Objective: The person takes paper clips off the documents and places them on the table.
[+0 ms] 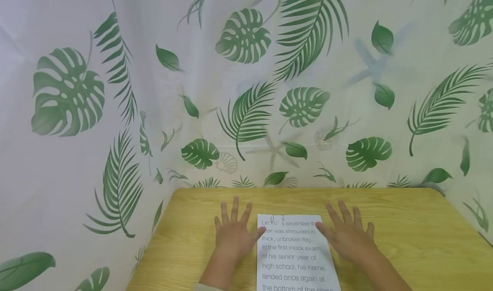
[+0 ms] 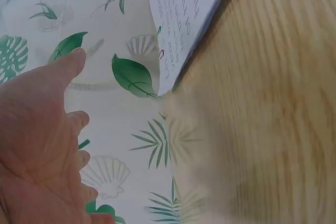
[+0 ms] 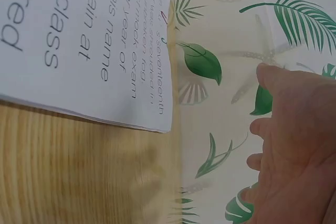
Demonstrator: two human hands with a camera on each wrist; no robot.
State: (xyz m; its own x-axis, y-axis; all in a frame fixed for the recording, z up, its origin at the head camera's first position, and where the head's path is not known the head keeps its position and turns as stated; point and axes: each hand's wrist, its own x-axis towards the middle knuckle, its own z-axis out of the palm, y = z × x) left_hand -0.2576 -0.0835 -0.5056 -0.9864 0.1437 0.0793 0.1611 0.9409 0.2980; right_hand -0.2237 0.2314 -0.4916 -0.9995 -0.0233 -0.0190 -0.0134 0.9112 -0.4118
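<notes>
A stack of printed paper sheets (image 1: pixel 290 251) lies on the wooden table, its large English text facing up. Two small paper clips (image 3: pixel 163 17), one red and one green, sit at its top edge. My left hand (image 1: pixel 233 236) is beside the stack's left edge with fingers spread and straight. On the other side, my right hand (image 1: pixel 351 238) is spread the same way. Both wrist views show the palms raised off the tabletop, holding nothing. In the head view each thumb overlaps a side edge of the paper; contact cannot be told.
The yellow wood-grain table (image 1: pixel 420 239) has rounded far corners. Behind it and along the left hangs a white curtain (image 1: pixel 246 77) printed with green leaves, shells and starfish, meeting the table's far edge.
</notes>
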